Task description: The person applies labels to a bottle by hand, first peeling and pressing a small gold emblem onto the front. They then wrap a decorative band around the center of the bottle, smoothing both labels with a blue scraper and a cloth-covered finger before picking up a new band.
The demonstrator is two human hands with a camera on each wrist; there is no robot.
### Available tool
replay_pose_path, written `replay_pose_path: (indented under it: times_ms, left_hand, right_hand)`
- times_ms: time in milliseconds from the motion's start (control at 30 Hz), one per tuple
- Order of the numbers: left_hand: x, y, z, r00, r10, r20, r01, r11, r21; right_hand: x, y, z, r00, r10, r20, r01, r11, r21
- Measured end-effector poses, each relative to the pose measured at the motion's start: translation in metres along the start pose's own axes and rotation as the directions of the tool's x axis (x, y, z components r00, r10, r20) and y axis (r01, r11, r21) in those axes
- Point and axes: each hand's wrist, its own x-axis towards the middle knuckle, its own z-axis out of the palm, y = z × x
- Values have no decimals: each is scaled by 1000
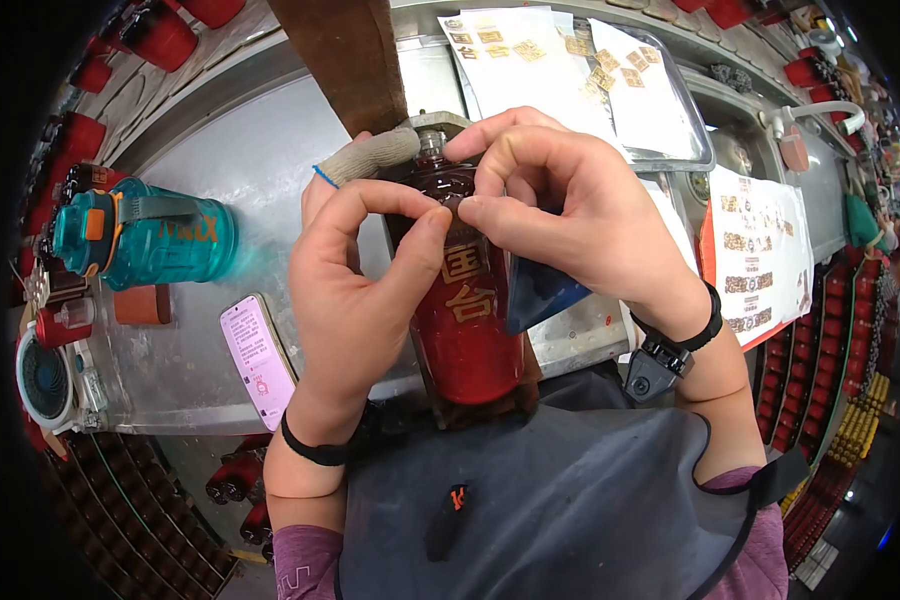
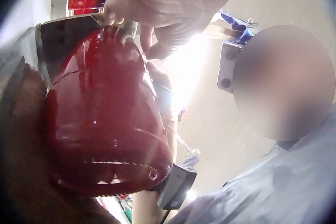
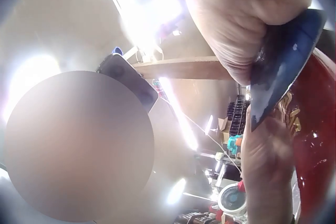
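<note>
A dark red glass bottle (image 1: pixel 470 345) with raised gold characters lies with its neck away from me, on a brown rest. My left hand (image 1: pixel 355 270) bends over its shoulder, thumb and forefinger tips together there. One of its fingers, in a knitted finger sleeve (image 1: pixel 375 155), reaches to the clear stopper (image 1: pixel 431 146). Facing it, my right hand (image 1: pixel 585 200) has its thumb and forefinger tips at the same spot. I cannot tell what lies between the fingertips. Curled right-hand fingers grip a blue flat pointed scraper (image 3: pixel 286 64), which hangs below the palm beside the bottle (image 3: pixel 315 145).
White sheets with gold labels (image 1: pixel 530 48) lie behind the bottle, partly in a clear tray (image 1: pixel 705 150). More printed sheets (image 1: pixel 760 250) are at the right. On the left are a teal water bottle (image 1: pixel 175 235), a lit phone (image 1: pixel 257 360) and a small fan (image 1: pixel 45 380). A brown beam (image 1: pixel 345 60) stands behind.
</note>
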Motion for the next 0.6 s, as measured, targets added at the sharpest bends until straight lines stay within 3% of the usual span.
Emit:
replay_pose_path:
  times_ms: [200, 600]
  left_hand:
    - [1, 2, 0, 994, -110, 3, 110, 994, -28]
    - [1, -2, 2, 991, -130, -5, 130, 990, -45]
  right_hand:
    - [1, 2, 0, 999, 40, -16, -40, 999, -12]
    - [3, 7, 3, 999, -18, -36, 13, 992, -129]
